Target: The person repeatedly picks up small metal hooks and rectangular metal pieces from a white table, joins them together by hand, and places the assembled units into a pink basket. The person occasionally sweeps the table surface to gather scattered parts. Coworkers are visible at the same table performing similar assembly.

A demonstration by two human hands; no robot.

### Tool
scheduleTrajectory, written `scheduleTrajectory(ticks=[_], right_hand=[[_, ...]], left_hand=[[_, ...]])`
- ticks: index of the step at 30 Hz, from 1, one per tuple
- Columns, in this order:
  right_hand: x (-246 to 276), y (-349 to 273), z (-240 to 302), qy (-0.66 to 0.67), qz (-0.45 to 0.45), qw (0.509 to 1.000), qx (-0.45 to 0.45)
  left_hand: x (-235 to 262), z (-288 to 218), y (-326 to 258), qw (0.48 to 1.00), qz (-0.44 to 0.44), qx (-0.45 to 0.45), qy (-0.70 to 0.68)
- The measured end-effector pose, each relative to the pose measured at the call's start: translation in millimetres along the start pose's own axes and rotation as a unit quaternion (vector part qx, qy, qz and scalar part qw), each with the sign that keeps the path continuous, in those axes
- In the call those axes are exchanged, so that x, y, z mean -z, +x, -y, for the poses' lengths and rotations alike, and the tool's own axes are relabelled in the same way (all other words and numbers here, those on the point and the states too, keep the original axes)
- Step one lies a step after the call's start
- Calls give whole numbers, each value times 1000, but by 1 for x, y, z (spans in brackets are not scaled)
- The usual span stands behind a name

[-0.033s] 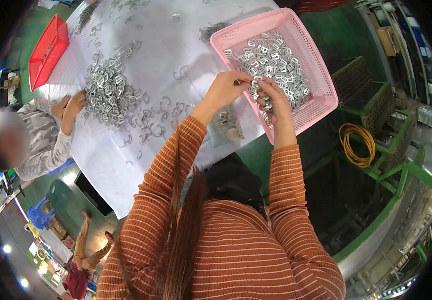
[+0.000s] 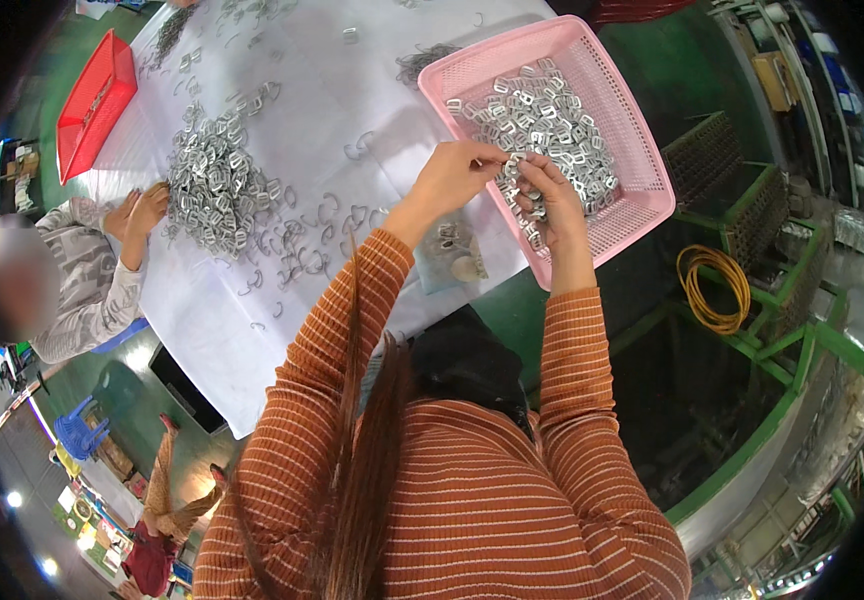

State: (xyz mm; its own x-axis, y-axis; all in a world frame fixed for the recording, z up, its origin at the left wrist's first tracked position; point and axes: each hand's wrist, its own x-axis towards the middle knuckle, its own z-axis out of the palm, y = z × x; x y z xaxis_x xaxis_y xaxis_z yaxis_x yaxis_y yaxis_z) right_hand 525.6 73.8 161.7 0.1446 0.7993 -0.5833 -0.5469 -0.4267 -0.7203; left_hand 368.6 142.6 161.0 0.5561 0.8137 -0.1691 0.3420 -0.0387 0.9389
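Above the near left rim of a pink basket (image 2: 649, 175), my two hands meet at a small silver metal buckle (image 2: 516, 158). My right hand (image 2: 556, 200) grips the buckle between thumb and fingers, with its other fingers curled in. Thumb and forefinger of my left hand (image 2: 455, 175) are pinched together right beside it; whether they hold the buckle's edge or another small part is too small to tell. Many similar metal buckles (image 2: 542, 125) lie heaped in the basket under my hands. Curved thin metal pieces (image 2: 302, 245) are scattered on the white-covered table (image 2: 352, 85) to the left.
A large buckle pile (image 2: 217, 185) sits on the table, with a co-worker's hands (image 2: 139, 212) at its left edge. Near my left wrist lies a clear plastic bag (image 2: 450, 255). A red basket (image 2: 97, 105) stands far left. Right are a green metal frame (image 2: 762, 340) and coiled yellow hose (image 2: 714, 290).
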Motion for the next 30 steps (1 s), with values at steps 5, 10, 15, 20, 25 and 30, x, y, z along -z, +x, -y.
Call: scheduleTrajectory(ticks=[5,10,15,20,25,30], right_hand=[[24,6,17,-137,29,988,59],[28,4,38,-292,99,950,50],[26,6,34,-444,46,862,242],[-3,-14,21,-580,29,702,412],[38,8,20,-631,-127,659,388],[-10,29,-8,-699,-123,538,454]], left_hand=[[2,-3,16,997,64,-43,-5],[3,-6,22,990,128,-57,35],[-3,2,27,972,92,166,-139],[-12,10,30,925,17,242,-293],[1,21,13,939,-112,196,-260],[17,108,-75,959,-214,164,-88]])
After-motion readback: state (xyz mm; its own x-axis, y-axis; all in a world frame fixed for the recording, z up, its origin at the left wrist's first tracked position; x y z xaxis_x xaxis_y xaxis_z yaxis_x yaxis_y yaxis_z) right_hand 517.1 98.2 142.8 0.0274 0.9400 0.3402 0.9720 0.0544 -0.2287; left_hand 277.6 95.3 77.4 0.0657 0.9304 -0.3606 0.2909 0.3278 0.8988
